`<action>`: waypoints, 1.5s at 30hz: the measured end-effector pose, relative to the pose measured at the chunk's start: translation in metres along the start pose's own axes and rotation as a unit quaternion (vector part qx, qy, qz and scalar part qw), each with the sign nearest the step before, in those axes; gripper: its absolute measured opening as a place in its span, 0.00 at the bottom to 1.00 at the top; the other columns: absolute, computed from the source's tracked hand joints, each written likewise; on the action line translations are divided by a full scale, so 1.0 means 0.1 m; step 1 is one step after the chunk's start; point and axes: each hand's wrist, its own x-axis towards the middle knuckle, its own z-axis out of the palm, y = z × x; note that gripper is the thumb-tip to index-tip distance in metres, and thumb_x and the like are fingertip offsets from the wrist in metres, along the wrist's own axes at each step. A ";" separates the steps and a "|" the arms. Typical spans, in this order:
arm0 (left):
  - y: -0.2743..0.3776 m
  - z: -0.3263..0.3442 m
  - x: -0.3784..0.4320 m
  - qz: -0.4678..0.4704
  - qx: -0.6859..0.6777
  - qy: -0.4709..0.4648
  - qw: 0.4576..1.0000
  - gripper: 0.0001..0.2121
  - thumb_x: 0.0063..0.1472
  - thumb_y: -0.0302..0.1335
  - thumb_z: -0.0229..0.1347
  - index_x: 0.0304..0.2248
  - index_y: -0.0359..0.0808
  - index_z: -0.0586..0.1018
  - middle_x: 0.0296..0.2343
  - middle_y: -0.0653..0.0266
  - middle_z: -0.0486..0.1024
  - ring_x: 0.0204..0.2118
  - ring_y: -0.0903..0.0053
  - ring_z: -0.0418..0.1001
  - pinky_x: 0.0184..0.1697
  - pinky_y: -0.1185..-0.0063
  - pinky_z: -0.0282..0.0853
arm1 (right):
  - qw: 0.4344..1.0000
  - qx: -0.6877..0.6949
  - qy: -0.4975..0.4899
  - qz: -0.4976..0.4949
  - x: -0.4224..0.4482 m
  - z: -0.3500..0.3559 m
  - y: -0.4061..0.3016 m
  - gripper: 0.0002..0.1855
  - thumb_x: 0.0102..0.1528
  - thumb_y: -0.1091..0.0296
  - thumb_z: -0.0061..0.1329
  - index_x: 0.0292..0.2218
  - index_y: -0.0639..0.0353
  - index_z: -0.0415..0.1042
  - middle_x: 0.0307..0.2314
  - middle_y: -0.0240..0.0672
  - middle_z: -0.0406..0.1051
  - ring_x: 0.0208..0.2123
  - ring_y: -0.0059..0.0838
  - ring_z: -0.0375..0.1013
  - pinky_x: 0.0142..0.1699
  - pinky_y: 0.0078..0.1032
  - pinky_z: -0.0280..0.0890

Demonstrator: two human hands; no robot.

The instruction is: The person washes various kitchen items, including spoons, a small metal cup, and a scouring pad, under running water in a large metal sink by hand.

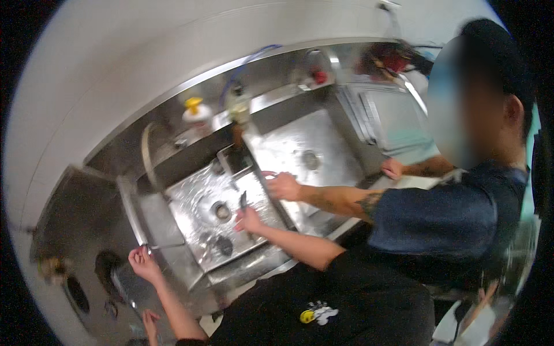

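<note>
My right hand is closed around a small dark utensil, blurred, above the left basin of a stainless steel sink. Below it lies a dark round patch or pad, beside the drain. My left hand has its fingers curled at the sink's left rim; whether it holds anything is unclear. A rectangular metal container stands at the basin's back corner. A co-worker's hand reaches over the divider near my right hand, and their other hand is at the right basin's edge.
Behind the basins stand a white bottle with a yellow top and a clear bottle. A pale hose hangs into the left basin. The co-worker stands close at right. Another person's hand shows at lower left, near dark round objects.
</note>
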 end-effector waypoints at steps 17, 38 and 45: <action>-1.47 -1.88 0.95 -0.126 0.536 -0.017 0.835 0.09 0.49 0.29 0.59 0.33 0.40 0.82 0.30 0.56 0.78 0.33 0.65 0.77 0.38 0.72 0.71 | 0.983 -0.075 -0.121 0.115 -0.32 -0.15 0.05 0.10 0.57 0.62 0.44 0.33 0.57 0.61 0.16 0.25 0.59 0.12 0.15 0.55 0.14 0.17 0.47; -0.32 1.98 -0.55 -0.146 -0.088 -0.422 0.890 0.27 0.47 0.16 0.61 0.47 0.31 0.66 0.36 0.59 0.74 0.33 0.76 0.74 0.37 0.78 0.73 | 0.970 0.111 -0.207 0.068 -0.13 0.36 -0.24 0.13 0.60 0.68 0.40 0.45 0.65 0.64 0.23 0.33 0.67 0.17 0.20 0.63 0.20 0.18 0.57; -0.02 2.24 -0.66 -0.112 0.123 -0.312 0.936 0.13 0.54 0.31 0.58 0.28 0.26 0.75 0.16 0.61 0.72 0.22 0.78 0.74 0.19 0.82 0.67 | 0.978 0.146 -0.117 0.095 0.08 0.34 -0.10 0.08 0.59 0.67 0.42 0.39 0.60 0.63 0.19 0.28 0.62 0.13 0.13 0.52 0.16 0.15 0.46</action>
